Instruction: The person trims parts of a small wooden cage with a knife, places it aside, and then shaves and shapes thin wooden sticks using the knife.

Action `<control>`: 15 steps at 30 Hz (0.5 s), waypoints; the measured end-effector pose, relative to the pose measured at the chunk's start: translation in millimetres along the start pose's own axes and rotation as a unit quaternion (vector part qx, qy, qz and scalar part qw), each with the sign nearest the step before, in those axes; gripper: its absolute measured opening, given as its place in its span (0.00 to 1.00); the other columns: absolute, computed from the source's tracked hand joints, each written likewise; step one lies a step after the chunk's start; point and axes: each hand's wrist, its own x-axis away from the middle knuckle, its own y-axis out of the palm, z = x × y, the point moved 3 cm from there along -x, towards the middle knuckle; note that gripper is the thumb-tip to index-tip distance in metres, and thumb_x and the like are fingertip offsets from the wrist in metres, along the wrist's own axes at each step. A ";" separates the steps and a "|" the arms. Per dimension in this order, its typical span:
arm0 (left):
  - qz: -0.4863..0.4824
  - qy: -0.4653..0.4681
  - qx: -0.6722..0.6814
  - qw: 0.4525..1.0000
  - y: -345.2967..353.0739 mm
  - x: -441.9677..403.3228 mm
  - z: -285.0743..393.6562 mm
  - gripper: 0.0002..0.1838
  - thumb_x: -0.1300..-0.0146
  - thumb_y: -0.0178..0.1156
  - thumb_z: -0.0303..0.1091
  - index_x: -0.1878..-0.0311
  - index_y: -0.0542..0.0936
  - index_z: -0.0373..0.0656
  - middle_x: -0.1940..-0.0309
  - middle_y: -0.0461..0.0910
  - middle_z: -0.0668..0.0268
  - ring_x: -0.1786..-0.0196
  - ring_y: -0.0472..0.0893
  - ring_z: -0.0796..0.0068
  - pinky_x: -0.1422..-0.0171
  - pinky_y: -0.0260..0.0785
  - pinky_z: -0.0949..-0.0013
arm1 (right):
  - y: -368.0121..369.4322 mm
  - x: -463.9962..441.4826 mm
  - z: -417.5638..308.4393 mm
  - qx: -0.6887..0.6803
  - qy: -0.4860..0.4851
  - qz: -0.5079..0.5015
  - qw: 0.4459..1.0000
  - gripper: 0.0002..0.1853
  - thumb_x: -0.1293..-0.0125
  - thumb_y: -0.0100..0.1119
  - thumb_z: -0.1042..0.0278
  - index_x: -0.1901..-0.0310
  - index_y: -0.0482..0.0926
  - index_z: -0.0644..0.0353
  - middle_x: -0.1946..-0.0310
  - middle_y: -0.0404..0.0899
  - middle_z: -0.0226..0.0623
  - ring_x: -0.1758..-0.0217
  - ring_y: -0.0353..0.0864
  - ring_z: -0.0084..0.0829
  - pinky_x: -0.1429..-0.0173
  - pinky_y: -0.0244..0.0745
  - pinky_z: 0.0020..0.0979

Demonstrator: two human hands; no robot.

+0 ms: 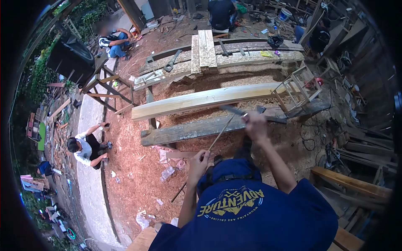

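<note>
My left hand (pixel 199 164) is closed around a thin wooden stick (pixel 220 134), whose pale upper part slants up and to the right. A darker length shows below the hand. Farther forward, my right hand (pixel 255 124) grips a long-bladed knife (pixel 233 110), slightly blurred, with its blade pointing left. The blade lies close to the stick's upper end; whether they touch I cannot tell. Beyond both hands is a dark, weathered beam (pixel 192 131), and behind it lies a thick pale planed beam (pixel 201 98).
A small wooden frame (pixel 299 88) stands at the pale beam's right end. Boards (pixel 204 50) and tools lie on the bench behind. Wood shavings cover the ground. One person (pixel 88 148) squats at left; others sit farther back. Stacked timber (pixel 356 184) is at right.
</note>
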 end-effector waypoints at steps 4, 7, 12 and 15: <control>0.012 -0.008 0.005 1.000 9.3 -11.7 15.3 0.16 0.27 0.55 0.42 0.60 0.79 0.35 0.77 0.71 0.73 0.72 0.68 0.86 0.69 0.60 0.75 | 12.2 27.1 -40.0 -0.079 0.001 -0.065 0.995 0.14 0.34 0.58 0.56 0.63 0.79 0.59 0.68 0.81 0.44 0.61 0.79 0.46 0.57 0.69 0.42; 0.022 0.000 -0.002 1.000 16.2 -20.2 9.1 0.16 0.27 0.55 0.42 0.59 0.79 0.35 0.77 0.73 0.69 0.73 0.69 0.84 0.70 0.62 0.73 | 17.6 27.5 -40.8 -0.074 0.046 -0.085 0.993 0.13 0.33 0.58 0.57 0.63 0.78 0.60 0.68 0.80 0.44 0.62 0.79 0.45 0.57 0.69 0.42; 0.039 0.038 0.003 0.998 47.1 -36.1 13.8 0.17 0.27 0.55 0.42 0.61 0.80 0.35 0.79 0.75 0.63 0.76 0.70 0.79 0.70 0.64 0.68 | 16.6 26.7 -34.3 -0.142 -0.050 -0.054 0.987 0.10 0.35 0.59 0.59 0.63 0.79 0.57 0.73 0.79 0.44 0.65 0.79 0.46 0.60 0.69 0.44; 0.013 0.014 -0.009 1.000 47.5 -47.7 47.1 0.18 0.27 0.54 0.43 0.63 0.78 0.35 0.81 0.72 0.63 0.76 0.70 0.79 0.71 0.63 0.68 | 17.7 -1.9 15.7 -0.088 0.107 -0.052 0.989 0.12 0.38 0.61 0.61 0.60 0.81 0.61 0.70 0.81 0.46 0.66 0.79 0.48 0.59 0.70 0.45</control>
